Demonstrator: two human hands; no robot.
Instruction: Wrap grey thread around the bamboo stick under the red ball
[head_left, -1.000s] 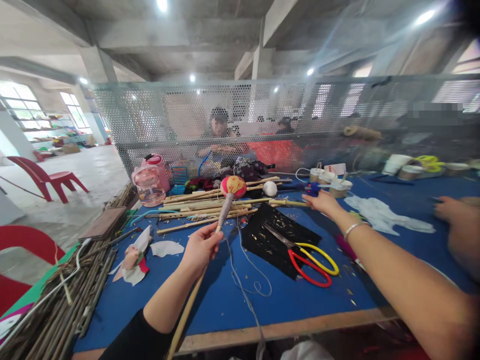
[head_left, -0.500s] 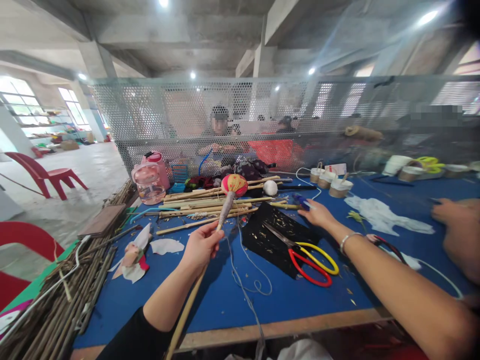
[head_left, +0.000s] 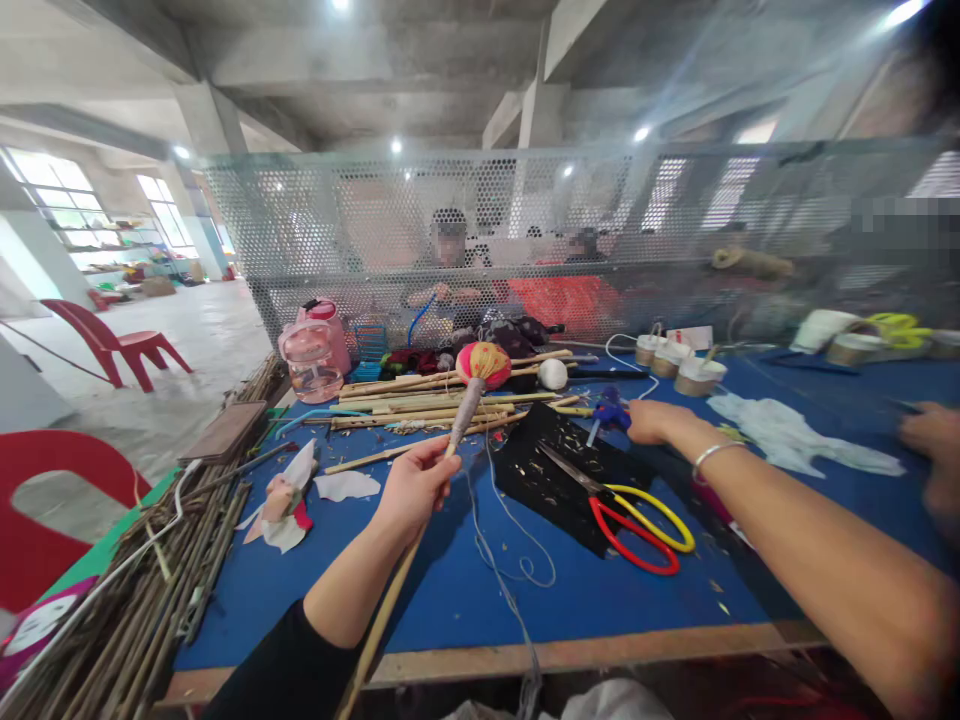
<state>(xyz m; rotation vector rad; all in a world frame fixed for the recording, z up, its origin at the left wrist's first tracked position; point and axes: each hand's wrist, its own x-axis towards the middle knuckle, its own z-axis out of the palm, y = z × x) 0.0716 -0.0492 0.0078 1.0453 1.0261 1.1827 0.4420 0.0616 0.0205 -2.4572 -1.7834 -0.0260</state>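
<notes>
The left hand (head_left: 416,485) has its fingers closed round the stick (head_left: 388,610), whose ball (head_left: 484,366) tops it above the surface (head_left: 600,605). The right hand's (head_left: 660,422) fingers grasp the blue tool (head_left: 611,408), near the scissors (head_left: 598,489).

Ball-topped stick (head_left: 466,410) slants upward (neck grey-wrapped); blue tool (head_left: 611,408) tilts nozzle-down.

The stick (head_left: 392,600) looks like smooth, matt wood, its head (head_left: 484,368) cloth. The scissors (head_left: 598,490) pair smooth metal blades (head_left: 571,466) with glossy plastic handles (head_left: 660,516); the surface (head_left: 442,610) is matt, edged in wood.
</notes>
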